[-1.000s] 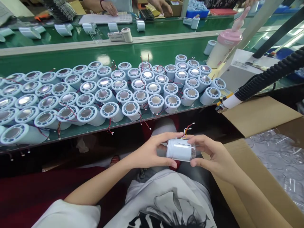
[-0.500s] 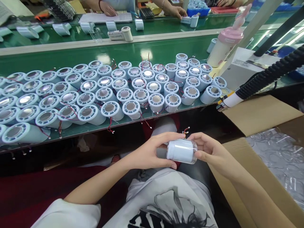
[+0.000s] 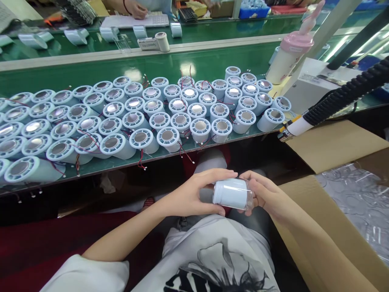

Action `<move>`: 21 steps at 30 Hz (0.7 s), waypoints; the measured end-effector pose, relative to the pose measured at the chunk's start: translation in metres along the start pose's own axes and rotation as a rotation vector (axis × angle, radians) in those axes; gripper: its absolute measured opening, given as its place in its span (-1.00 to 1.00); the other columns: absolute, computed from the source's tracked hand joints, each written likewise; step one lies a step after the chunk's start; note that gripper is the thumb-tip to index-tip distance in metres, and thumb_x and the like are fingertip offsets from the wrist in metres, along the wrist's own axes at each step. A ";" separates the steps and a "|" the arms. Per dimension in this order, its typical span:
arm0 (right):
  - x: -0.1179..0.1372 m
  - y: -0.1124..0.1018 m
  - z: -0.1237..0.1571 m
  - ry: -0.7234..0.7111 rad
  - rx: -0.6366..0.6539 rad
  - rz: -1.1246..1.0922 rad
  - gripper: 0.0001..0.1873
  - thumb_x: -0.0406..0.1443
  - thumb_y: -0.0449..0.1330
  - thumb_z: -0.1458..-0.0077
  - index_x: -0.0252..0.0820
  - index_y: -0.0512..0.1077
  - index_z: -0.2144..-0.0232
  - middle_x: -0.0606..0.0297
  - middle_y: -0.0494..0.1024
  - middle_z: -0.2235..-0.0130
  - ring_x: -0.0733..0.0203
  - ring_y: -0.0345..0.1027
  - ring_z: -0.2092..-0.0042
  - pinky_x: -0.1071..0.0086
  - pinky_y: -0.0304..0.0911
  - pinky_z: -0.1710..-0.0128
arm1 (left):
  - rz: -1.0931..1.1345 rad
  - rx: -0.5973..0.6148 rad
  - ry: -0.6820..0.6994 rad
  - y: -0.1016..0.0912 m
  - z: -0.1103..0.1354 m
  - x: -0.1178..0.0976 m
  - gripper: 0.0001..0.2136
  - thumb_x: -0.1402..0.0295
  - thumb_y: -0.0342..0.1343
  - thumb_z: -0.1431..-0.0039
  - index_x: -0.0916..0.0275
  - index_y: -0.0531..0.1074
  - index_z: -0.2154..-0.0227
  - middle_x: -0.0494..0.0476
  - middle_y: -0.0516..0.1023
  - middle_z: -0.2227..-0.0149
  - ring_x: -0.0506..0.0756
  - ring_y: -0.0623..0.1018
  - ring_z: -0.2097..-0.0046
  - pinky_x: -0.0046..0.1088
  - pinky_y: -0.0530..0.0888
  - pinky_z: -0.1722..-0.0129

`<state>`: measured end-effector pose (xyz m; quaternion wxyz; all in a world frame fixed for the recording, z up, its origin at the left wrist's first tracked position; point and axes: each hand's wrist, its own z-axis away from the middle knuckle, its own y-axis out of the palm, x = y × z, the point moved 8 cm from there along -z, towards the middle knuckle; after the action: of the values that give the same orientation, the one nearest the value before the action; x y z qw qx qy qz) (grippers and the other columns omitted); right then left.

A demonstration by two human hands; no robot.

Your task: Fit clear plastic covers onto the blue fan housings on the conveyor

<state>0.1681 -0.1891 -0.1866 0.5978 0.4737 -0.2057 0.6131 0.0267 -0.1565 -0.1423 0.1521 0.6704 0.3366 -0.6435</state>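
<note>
Above my lap, my left hand [image 3: 190,195] holds a light blue cylindrical housing [image 3: 229,194] on its side, thumb below and fingers above. A grey round part [image 3: 206,195] shows at the housing's left end, inside the curve of that hand. A clear plastic cover [image 3: 250,198] surrounds the right end of the housing. My right hand [image 3: 263,191] is closed on this cover, its fingers curled round the end. No wires of this housing are visible now. In front stand many similar blue housings [image 3: 142,140] in rows, several with thin red and black wires.
The housings stand on a green bench [image 3: 170,67]. At right are an open cardboard box [image 3: 304,194] with clear plastic covers [image 3: 355,202], a black ribbed hose [image 3: 343,93] and a pink-lidded bottle [image 3: 288,56]. Across the bench, a co-worker's hand [image 3: 136,9] rests near a white keyboard [image 3: 133,21].
My right fingers have shifted round the cover's end. The wires above the held housing have gone out of sight. Across the bench, a co-worker's hand and its blue part have left the belt.
</note>
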 end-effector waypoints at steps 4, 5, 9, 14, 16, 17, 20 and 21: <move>-0.005 0.003 -0.001 0.053 0.010 -0.001 -0.50 0.13 0.17 -0.11 -0.18 0.29 0.28 0.31 0.53 0.55 0.22 0.47 0.55 0.51 0.32 0.62 | -0.002 -0.007 0.014 -0.001 0.000 -0.002 -0.33 0.29 0.36 0.03 0.09 0.30 -0.18 0.23 0.37 -0.21 0.24 0.36 -0.23 -0.15 0.29 -0.23; -0.007 0.004 -0.002 0.068 0.010 -0.003 -0.50 0.14 0.15 -0.11 -0.18 0.29 0.30 0.32 0.52 0.57 0.23 0.46 0.58 0.53 0.29 0.64 | -0.006 -0.008 0.016 -0.001 0.000 -0.002 -0.33 0.30 0.36 0.03 0.08 0.30 -0.18 0.23 0.37 -0.21 0.25 0.36 -0.23 -0.14 0.29 -0.24; -0.015 0.007 -0.004 0.158 0.033 -0.041 -0.45 0.20 0.10 -0.09 -0.19 0.31 0.39 0.34 0.47 0.67 0.31 0.34 0.69 0.58 0.19 0.72 | -0.011 -0.003 0.058 -0.001 0.000 -0.004 -0.34 0.34 0.37 0.04 0.04 0.31 -0.17 0.21 0.32 -0.24 0.25 0.34 -0.24 -0.15 0.28 -0.23; -0.021 0.016 -0.003 0.281 0.098 -0.104 -0.33 0.23 0.00 -0.14 -0.27 0.42 0.45 0.29 0.47 0.65 0.44 0.23 0.72 0.66 0.08 0.75 | -0.010 -0.004 0.061 -0.001 0.000 -0.004 -0.35 0.38 0.37 0.04 0.01 0.33 -0.16 0.21 0.31 -0.25 0.26 0.34 -0.24 -0.17 0.34 -0.19; -0.022 0.019 -0.002 0.316 0.114 -0.100 -0.27 0.23 -0.08 -0.17 -0.29 0.44 0.50 0.25 0.47 0.64 0.49 0.16 0.74 0.67 0.04 0.76 | 0.007 -0.015 0.039 -0.001 0.000 -0.004 -0.36 0.40 0.37 0.04 0.02 0.34 -0.15 0.20 0.32 -0.23 0.24 0.35 -0.23 -0.24 0.40 -0.13; -0.023 0.020 -0.002 0.332 0.122 -0.092 -0.23 0.24 -0.13 -0.19 -0.30 0.44 0.52 0.24 0.47 0.64 0.51 0.13 0.75 0.67 0.03 0.76 | 0.017 -0.021 0.029 -0.001 0.000 -0.004 -0.37 0.40 0.36 0.03 0.03 0.34 -0.14 0.20 0.34 -0.21 0.23 0.35 -0.22 -0.27 0.43 -0.11; -0.026 0.020 -0.002 0.312 0.141 -0.065 -0.18 0.29 -0.20 -0.15 -0.30 0.45 0.43 0.20 0.50 0.56 0.48 0.17 0.74 0.64 -0.02 0.79 | 0.053 -0.044 -0.047 0.000 0.001 -0.002 -0.39 0.37 0.34 -0.01 0.08 0.32 -0.15 0.21 0.40 -0.14 0.21 0.42 -0.15 -0.33 0.47 -0.04; -0.024 0.018 -0.003 0.252 0.133 -0.041 -0.17 0.32 -0.21 -0.13 -0.28 0.44 0.33 0.19 0.52 0.52 0.42 0.22 0.71 0.62 0.01 0.79 | 0.066 -0.051 -0.093 0.000 0.001 0.000 -0.38 0.35 0.33 -0.02 0.10 0.30 -0.17 0.22 0.40 -0.12 0.21 0.44 -0.12 -0.33 0.49 -0.02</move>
<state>0.1465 -0.2037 -0.2022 0.5986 0.4356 -0.0782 0.6677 0.0257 -0.1572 -0.1429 0.2058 0.6464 0.3233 -0.6598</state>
